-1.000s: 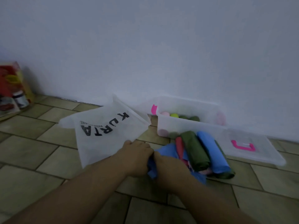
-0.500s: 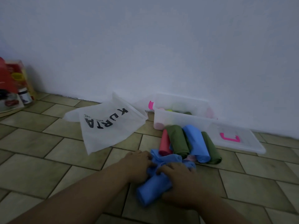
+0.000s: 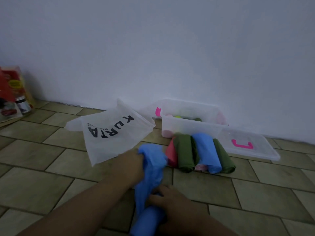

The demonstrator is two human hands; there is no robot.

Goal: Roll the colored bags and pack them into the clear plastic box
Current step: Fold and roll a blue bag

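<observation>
Fingers, left hand [image 3: 130,165] — curled round the bunched upper end of the blue bag [image 3: 145,184], holding it raised above the floor [image 3: 51,176]. Fingers, right hand [image 3: 170,200] — bent over the same bag's rolled lower end and holding it down on the floor at the near edge. The bag hangs as a loose strip between the two hands.

Clear plastic box [image 3: 187,129]: open, at the floor's far edge against the wall, with packed rolls [image 3: 197,119] inside.

Lid [image 3: 255,150]: flat on the floor, touching the box's right end.

Row just in front of the box: red roll [image 3: 171,155], green roll [image 3: 185,154], blue roll [image 3: 206,152], second green roll [image 3: 224,158]; a small pink roll [image 3: 199,167] is tucked at their near ends.

White KURTA bag [image 3: 109,133]: left of the box, just beside the left hand.

Red packaging [image 3: 10,89] and jar [image 3: 23,106]: far left, by the wall.
</observation>
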